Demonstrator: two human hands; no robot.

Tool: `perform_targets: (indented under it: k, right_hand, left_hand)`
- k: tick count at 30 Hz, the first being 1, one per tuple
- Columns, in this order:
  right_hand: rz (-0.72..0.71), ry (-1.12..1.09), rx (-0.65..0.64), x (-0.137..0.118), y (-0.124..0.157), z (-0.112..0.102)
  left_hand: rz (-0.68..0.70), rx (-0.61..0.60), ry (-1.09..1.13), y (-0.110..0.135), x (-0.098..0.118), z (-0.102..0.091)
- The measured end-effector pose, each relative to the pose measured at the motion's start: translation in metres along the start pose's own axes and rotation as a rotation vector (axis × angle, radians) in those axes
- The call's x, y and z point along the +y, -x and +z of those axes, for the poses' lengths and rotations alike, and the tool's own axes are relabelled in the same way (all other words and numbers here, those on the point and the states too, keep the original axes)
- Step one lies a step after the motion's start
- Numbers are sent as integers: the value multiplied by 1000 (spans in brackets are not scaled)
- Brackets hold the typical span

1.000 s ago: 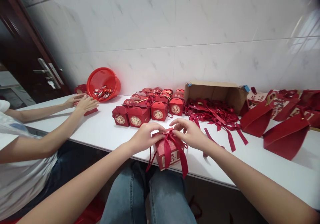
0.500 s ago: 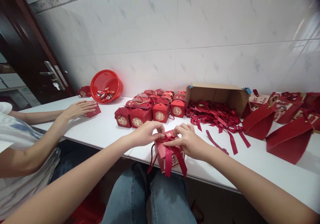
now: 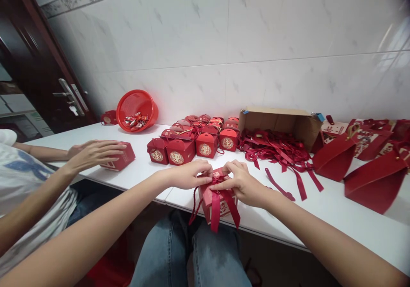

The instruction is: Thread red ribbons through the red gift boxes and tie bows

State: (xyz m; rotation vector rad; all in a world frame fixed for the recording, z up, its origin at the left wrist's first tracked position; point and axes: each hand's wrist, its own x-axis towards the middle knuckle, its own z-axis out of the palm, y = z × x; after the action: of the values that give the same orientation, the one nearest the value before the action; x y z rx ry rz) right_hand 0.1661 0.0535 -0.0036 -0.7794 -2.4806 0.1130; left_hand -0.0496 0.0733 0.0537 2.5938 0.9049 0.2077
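A red gift box (image 3: 206,197) with pale lettering rests at the table's front edge, just above my knees. Dark red ribbon (image 3: 215,212) is tied in a bow on its top, and two tails hang down the front. My left hand (image 3: 192,174) pinches the ribbon at the bow's left side. From the right, my right hand (image 3: 240,182) grips the bow between thumb and fingers. The knot itself is partly hidden by my fingers. A twisted red cord (image 3: 194,208) dangles at the box's left side.
Several small red boxes (image 3: 181,150) stand in rows ahead. A cardboard box (image 3: 296,127) spills loose ribbons (image 3: 278,146). Red bags (image 3: 374,180) stand at right. A red basket (image 3: 153,112) holding wrapped sweets tilts at left. A co-worker's hands touch another red box (image 3: 128,156).
My hands stay at the bow with barely any movement. At left, the co-worker's box now stands taller and nearer, with both of that person's hands at it.
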Motion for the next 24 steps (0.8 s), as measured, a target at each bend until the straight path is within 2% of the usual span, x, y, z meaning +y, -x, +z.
perform_targets:
  k: [3, 7, 9, 14, 17, 19, 21, 24]
  right_hand:
    - [38, -41, -14, 0, 0, 0]
    - [49, -66, -28, 1, -1, 0]
    - [44, -73, -40, 2, 0, 1]
    - [36, -146, -65, 4, 2, 2]
    - [49, -150, -74, 3, 2, 1]
    - [69, -150, -59, 2, 1, 1]
    - [92, -190, -8, 1, 0, -1]
    - [139, -379, 113, -2, 0, -3]
  left_hand:
    - [51, -16, 7, -1, 1, 1]
    - [79, 31, 247, -3, 5, 5]
    - [62, 79, 288, -4, 5, 7]
    - [-22, 223, 52, -5, -4, 8]
    - [-16, 257, -153, -4, -6, 9]
    - [0, 276, -188, -3, -4, 11]
    - [-11, 308, -79, -2, -1, 16]
    - [-80, 370, 206, -3, 6, 24]
